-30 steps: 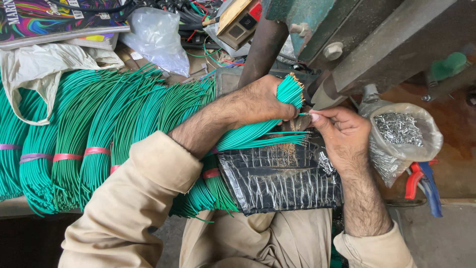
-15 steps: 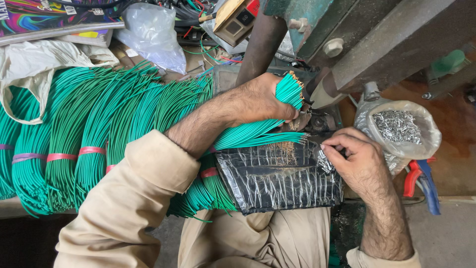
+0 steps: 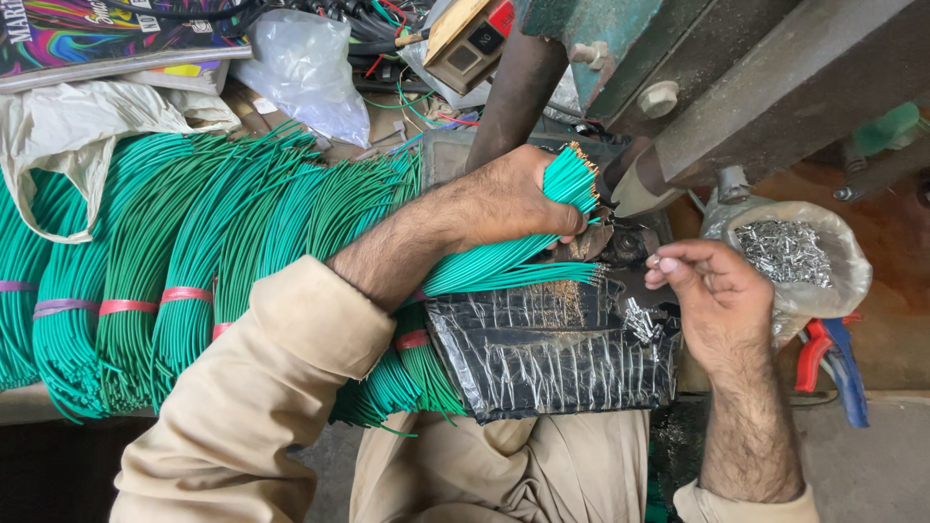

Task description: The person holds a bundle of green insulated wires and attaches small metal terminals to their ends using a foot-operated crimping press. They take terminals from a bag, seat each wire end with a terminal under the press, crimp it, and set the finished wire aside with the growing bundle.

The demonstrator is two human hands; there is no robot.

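Right hand (image 3: 712,291) back off the terminals (image 3: 641,323)

Red-and-blue pliers (image 3: 831,360) far right; clear plastic bag (image 3: 308,70) top; cream cloth bag (image 3: 73,126) left; colourful book (image 3: 107,39) top-left.

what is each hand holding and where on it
The left hand grips a bundle of green wires just behind their stripped tips. The right hand has its fingertips pinched together; whether anything is between them cannot be told.

Green wire bundle (image 3: 567,179) stands gripped, bare copper tips fanned upward; small metal terminals (image 3: 641,322) (shiny) lie heaped on black plastic.
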